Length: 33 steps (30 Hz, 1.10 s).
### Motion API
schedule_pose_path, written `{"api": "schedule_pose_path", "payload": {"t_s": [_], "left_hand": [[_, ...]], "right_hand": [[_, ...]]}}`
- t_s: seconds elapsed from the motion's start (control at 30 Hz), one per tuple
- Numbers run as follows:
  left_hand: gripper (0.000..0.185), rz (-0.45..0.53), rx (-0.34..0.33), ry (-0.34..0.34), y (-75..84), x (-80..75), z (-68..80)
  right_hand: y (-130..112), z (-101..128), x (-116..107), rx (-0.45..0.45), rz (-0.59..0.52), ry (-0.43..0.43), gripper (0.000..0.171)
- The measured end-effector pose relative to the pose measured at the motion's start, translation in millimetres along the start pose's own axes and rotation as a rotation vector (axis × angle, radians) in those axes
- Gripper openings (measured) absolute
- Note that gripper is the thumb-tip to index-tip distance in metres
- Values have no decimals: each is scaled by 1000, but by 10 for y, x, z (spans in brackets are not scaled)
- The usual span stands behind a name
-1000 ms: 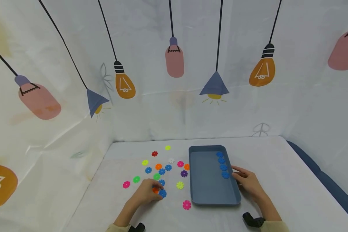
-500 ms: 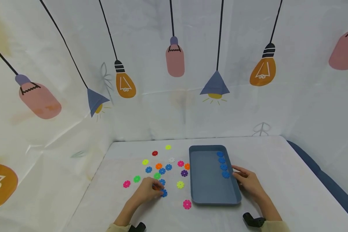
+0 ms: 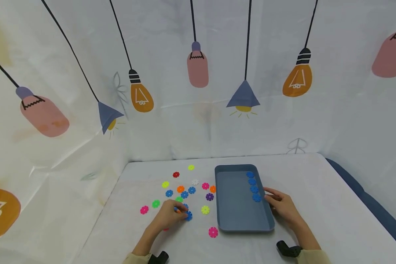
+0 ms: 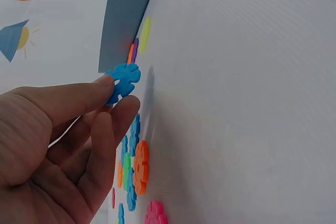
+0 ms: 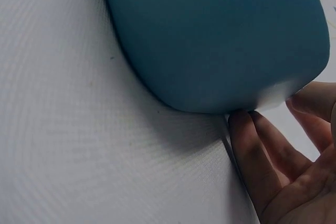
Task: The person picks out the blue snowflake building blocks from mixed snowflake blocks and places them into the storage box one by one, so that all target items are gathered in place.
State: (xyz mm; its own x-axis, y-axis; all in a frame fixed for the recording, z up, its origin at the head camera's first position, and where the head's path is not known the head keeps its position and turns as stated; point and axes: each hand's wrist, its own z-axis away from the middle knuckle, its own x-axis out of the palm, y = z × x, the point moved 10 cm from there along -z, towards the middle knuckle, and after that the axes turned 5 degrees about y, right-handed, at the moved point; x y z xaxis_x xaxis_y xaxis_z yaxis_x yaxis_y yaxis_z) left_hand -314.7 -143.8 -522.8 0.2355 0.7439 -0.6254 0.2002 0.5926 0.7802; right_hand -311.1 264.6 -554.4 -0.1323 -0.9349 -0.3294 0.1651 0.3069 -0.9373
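Observation:
My left hand (image 3: pixel 169 215) is over the left part of the table and pinches a blue notched plastic disc (image 4: pixel 125 80) between thumb and fingers. In the left wrist view an orange disc (image 4: pixel 140 167) and several others lie below that hand. My right hand (image 3: pixel 283 207) is at the right side of the blue-grey tray (image 3: pixel 241 220). Its fingertips (image 5: pixel 242 123) touch the tray's outer wall in the right wrist view. Inside the tray, several blue discs (image 3: pixel 253 189) form a row along the right side.
Left of the tray, loose notched discs in several colours are scattered: a purple disc (image 3: pixel 209 197), a pink disc (image 3: pixel 213 232), a red disc (image 3: pixel 176 175) and others. A lamp-print sheet (image 3: pixel 171 128) stands behind the white table (image 3: pixel 300 172). Dark blue furniture (image 3: pixel 349 183) shows at the right.
My left hand has lifted the blue disc slightly and moved it a little away from me. A pink disc now shows by the left wrist. The right hand and tray stay in place.

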Motion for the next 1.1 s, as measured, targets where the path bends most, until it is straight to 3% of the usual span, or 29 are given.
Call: {"api": "schedule_pose_path", "payload": {"t_s": [0.13,0.43,0.8,1.1], "left_hand": [[10,19,-1,9,30,15,-55],[11,54,66,23,192,88,-131],[12,132,13,0,218,153,-183],[12,168,11,-15,310,254,-260]], "right_hand": [[2,1,-2,7,-6,-1,49],[12,0,0,19,1,-1,49],[-30,21,13,15,5,-10,49],[-41,32,13,14,0,-8,50]]}}
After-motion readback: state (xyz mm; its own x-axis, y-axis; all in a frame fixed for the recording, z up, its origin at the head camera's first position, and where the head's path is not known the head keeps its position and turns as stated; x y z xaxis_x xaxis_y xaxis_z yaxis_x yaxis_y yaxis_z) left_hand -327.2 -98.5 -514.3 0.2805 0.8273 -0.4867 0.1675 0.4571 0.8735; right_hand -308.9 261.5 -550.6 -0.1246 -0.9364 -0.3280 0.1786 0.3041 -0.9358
